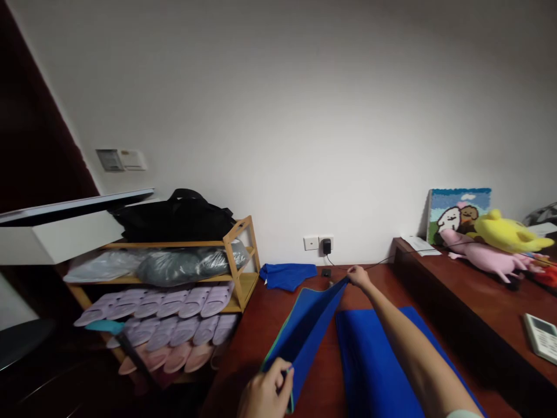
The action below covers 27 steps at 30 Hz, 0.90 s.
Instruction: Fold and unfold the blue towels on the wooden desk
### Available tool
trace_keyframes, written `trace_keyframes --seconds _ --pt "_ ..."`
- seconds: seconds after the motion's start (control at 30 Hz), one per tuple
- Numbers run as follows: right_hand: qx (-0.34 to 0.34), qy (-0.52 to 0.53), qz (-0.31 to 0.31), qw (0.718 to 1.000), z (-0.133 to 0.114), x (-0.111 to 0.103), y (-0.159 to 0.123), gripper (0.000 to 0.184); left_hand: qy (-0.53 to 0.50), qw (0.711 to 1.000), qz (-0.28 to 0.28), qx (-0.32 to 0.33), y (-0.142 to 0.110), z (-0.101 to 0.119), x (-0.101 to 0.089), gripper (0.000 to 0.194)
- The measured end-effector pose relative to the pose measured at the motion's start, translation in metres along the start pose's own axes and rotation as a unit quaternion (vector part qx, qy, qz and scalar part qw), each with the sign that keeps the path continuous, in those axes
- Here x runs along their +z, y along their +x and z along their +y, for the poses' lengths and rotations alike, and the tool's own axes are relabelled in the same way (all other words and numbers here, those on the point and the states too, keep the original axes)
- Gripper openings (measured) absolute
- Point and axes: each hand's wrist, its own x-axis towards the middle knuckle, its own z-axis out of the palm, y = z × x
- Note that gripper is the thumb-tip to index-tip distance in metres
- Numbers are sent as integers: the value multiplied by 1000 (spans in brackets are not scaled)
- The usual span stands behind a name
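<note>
A blue cloth with a green edge is stretched over the reddish-brown tabletop, part of it folded and lifted. At its near end my left hand pinches a corner, thumb against fingers. My right hand reaches far forward and grips the far end of the same cloth near the wall. Under my right forearm lies a second, wider blue cloth, flat on the table. A smaller crumpled blue cloth rests at the back, against the wall.
Left stands a wooden rack with several lilac slippers and a black bag. A black plug sits in the wall socket, its cable running right. A raised ledge holds plush toys and a calculator.
</note>
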Motion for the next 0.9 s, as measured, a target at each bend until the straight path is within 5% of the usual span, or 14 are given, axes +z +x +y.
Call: trace_keyframes --seconds 0.13,0.23,0.4,0.57,0.73,0.9 --pt "24 51 73 996 19 -67 4 25 -15 999 20 -34 60 30 -29 22" --pt "40 94 139 985 41 -111 5 25 -60 997 13 -43 111 53 -31 22" --pt "62 144 238 958 81 -169 6 25 -198 979 30 -26 186 92 -6 20" --pt "60 171 284 942 112 -210 -1 27 -225 973 41 2 229 122 24 20" --pt "35 173 297 938 124 -238 -28 29 -248 967 54 30 226 142 30 24" --pt "-8 173 279 945 150 -244 -108 37 -247 966 47 60 145 140 35 25"
